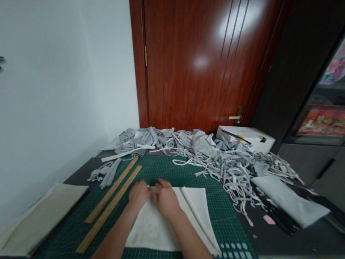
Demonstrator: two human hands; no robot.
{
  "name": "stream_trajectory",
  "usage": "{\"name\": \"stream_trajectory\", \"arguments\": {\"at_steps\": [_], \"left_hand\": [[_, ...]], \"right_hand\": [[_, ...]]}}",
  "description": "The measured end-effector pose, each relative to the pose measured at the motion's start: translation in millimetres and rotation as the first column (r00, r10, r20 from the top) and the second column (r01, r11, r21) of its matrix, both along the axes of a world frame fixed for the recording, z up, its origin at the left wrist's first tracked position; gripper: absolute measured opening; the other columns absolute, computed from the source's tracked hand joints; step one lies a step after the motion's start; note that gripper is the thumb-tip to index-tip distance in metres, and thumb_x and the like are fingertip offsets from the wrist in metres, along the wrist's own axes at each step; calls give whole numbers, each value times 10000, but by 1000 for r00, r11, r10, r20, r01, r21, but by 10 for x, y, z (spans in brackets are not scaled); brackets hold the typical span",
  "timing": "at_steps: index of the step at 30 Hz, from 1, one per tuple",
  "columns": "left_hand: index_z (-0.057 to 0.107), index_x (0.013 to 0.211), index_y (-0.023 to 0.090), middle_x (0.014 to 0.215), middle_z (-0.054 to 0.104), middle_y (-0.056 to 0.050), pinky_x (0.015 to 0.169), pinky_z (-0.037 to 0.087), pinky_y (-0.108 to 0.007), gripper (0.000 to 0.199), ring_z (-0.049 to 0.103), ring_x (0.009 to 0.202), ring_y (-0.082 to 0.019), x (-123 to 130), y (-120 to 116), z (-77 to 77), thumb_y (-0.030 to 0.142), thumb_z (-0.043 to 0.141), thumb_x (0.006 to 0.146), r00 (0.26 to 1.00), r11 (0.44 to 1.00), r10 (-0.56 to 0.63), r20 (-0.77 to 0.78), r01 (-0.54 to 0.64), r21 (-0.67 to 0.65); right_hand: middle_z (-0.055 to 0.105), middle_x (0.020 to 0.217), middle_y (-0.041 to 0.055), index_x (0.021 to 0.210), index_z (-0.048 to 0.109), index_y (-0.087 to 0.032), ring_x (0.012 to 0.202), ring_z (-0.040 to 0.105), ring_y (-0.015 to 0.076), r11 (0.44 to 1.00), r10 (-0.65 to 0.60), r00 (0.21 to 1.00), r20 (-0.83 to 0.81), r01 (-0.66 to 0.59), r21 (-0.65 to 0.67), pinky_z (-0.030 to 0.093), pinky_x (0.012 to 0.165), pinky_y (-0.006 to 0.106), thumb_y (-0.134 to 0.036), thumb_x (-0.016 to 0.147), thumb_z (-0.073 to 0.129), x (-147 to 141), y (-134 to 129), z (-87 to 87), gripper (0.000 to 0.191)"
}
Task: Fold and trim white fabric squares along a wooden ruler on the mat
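Note:
A piece of white cloth (157,233) lies on the green cutting mat (166,167), with a fold running along its right part. My left hand (139,193) is at the cloth's far left corner, fingers curled down onto its edge. Close beside it, my right hand (166,197) bends over the same far edge, its fingers closed on the fabric. The fingertips of both hands are partly hidden, but they seem to pinch the cloth. To the left of my hands, two wooden rulers (112,207) lie side by side on the mat.
Grey fabric scraps and strips (220,158) are heaped along the back of the table. A white box (255,137) stands behind them. Folded cream cloth (49,215) lies at the left edge. A grey cloth (291,201) and a pink scrap (269,219) are at the right.

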State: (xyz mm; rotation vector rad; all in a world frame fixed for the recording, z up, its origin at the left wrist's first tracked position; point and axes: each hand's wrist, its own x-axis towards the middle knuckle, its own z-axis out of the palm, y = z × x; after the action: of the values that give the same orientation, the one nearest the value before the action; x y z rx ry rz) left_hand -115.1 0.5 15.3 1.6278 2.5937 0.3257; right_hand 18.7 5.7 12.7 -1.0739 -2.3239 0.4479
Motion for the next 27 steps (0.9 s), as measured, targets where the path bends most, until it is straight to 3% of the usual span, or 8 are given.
{"name": "stream_trajectory", "arguments": {"at_steps": [4,9,15,21,27], "left_hand": [[595,1012,119,947,698,-134,722,451,-264,252,661,932,-211,-73,-15,-44,125,399,855,997,999,-4,75,1,40],[606,999,167,907,716,-60,722,459,-227,197,667,886,-172,-241,54,-102,185,511,828,980,997,-44,194,31,71],[615,1031,151,1021,701,-67,728,468,-198,253,653,925,-150,-358,134,-39,102,516,804,952,997,-36,304,15,71],[560,1132,103,1049,682,-130,532,455,-195,314,676,792,-169,-291,-126,0,207,500,842,924,998,54,379,-45,-34],[612,911,119,933,698,-117,510,445,-196,166,670,744,-179,-167,-239,-2,211,505,822,888,994,75,454,-33,-101]], "right_hand": [[665,1087,72,1052,667,-165,1050,566,161,996,90,995,-49,-90,8,397,926,236,-72,792,441,-316,6,-91,357],[612,1166,113,1244,519,-116,1081,543,170,999,40,993,-108,-40,3,404,923,261,-34,791,418,-373,-10,-247,471],[622,1067,116,1059,615,-113,1043,538,191,1000,7,997,-78,-5,26,402,907,273,-71,831,420,-385,-10,-285,303],[600,1019,102,857,681,-152,967,517,204,996,17,1000,-6,-17,83,389,878,292,-142,847,446,-390,-25,-307,235],[579,964,116,875,684,-130,940,482,229,995,6,999,39,-10,102,376,848,335,-147,807,479,-374,-42,-280,216]]}}
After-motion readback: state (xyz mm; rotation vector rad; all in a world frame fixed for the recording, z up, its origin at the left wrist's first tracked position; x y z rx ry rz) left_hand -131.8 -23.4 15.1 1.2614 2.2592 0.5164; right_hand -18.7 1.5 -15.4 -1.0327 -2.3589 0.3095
